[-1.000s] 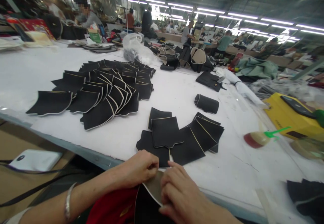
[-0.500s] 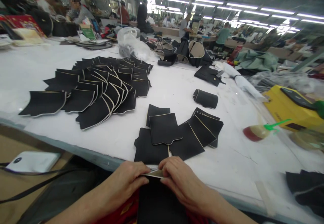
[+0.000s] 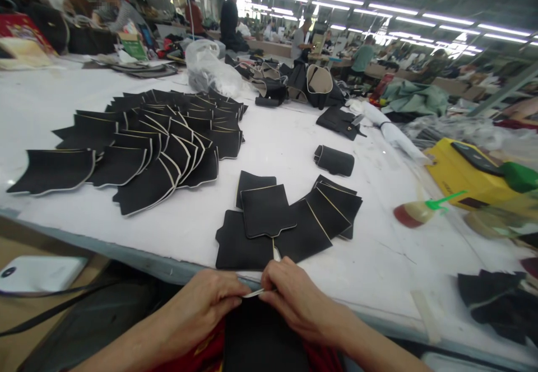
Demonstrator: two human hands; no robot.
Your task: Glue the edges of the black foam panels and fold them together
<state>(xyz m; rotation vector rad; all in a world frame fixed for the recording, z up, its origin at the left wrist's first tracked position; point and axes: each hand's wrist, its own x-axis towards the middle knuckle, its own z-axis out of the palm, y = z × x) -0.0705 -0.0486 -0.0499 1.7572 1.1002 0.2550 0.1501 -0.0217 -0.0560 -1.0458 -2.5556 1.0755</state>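
Note:
Below the table's front edge, a black piece (image 3: pixel 263 333) with a pale edge hangs over my lap. My left hand (image 3: pixel 212 299) pinches its upper edge from the left, and my right hand (image 3: pixel 292 299) pinches it from the right, the fingertips a small gap apart. Just beyond my hands, flat black pieces (image 3: pixel 269 209) overlap on the white table (image 3: pixel 269 142), with more fanned black pieces (image 3: pixel 315 221) beside them. A large spread of curved black pieces (image 3: pixel 159 142) covers the table's left part.
A rolled black piece (image 3: pixel 335 160) and a black flap (image 3: pixel 339 122) lie farther back. On the right are a bottle with a green nozzle (image 3: pixel 414 213), a yellow device (image 3: pixel 466 173) and dark pieces (image 3: pixel 498 302). A white phone (image 3: pixel 46 273) sits lower left. People work behind.
The fold between my fingertips has closed from a wider opening to a thin pale edge, and my hands are slightly closer together. The whole view has shifted, moving the table items left.

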